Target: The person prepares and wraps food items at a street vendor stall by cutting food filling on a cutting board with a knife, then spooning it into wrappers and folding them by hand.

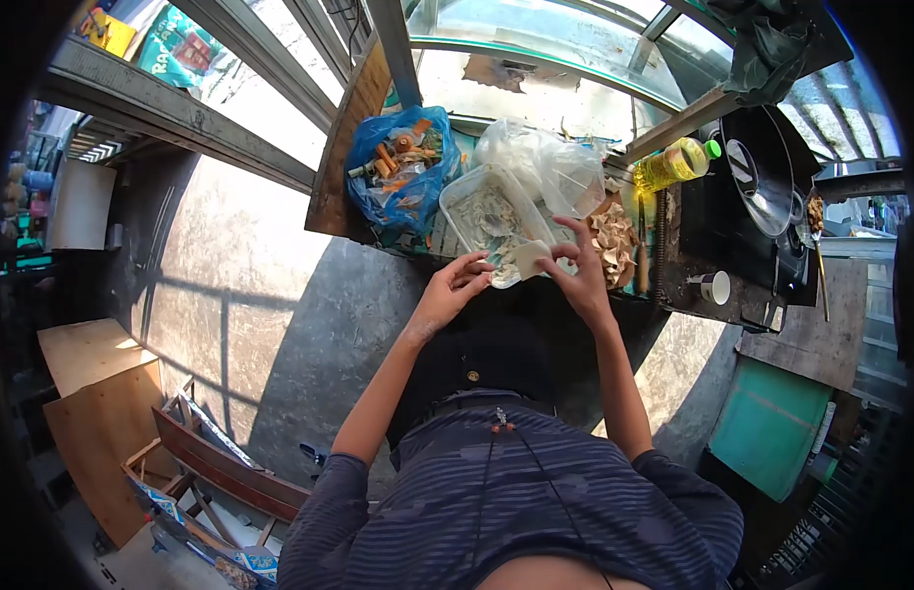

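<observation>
My right hand pinches a small pale flat piece, like a dough wrapper, between thumb and fingers, with its index finger raised. That piece overlaps the near right corner of a clear plastic container. Moist, pale residue coats the container's inside. Over the near left corner is my left hand, its fingers bent and the thumb close to the index finger; what lies between those fingertips I cannot tell. Crumpled brown paper-like pieces lie just right of my right hand. Behind the container sits a translucent plastic bag.
A blue bag of orange peelings and scraps stands left of the container. To the right are a yellow oil bottle with a green cap, a black wok, and a white cup. A wooden bench stands behind at left.
</observation>
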